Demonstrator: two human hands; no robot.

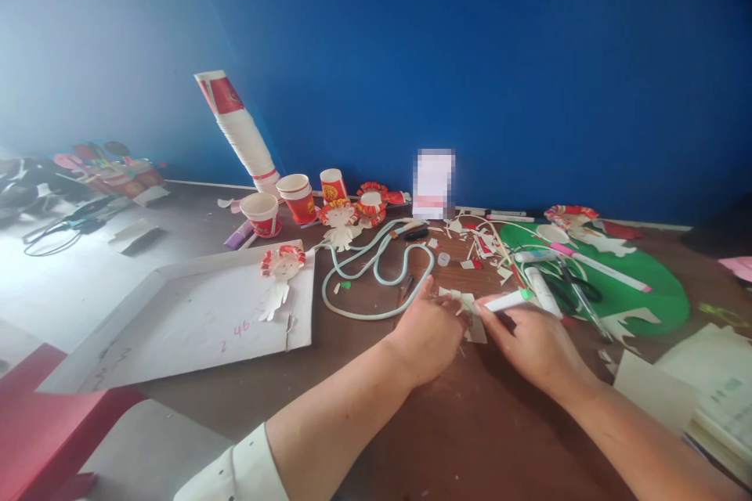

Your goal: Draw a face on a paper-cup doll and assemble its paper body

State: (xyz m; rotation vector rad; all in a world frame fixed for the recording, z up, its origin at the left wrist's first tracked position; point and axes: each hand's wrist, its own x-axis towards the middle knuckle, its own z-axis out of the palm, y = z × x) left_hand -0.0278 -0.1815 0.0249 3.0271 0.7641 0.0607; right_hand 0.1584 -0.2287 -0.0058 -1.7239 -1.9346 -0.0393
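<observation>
In the head view my left hand (432, 333) rests low over the brown table, its fingers curled onto a small white paper cut-out (477, 331) and its thumb sticking up. My right hand (537, 348) grips a white marker (504, 302) with a green end, which points up to the right. The fingertips of both hands come close together at the paper, and part of it is hidden beneath them. A light blue cord (358, 317) lies looped just beyond my left hand. Paper scraps (485, 243) are scattered behind the hands.
A white board (193, 321) holds a paper lion figure (283, 264). Paper cups (259, 211) and a tall leaning cup stack (244, 137) stand at the back left. On the right are a green disc (663, 297) with pens and scissors (579, 286), and papers (705, 376).
</observation>
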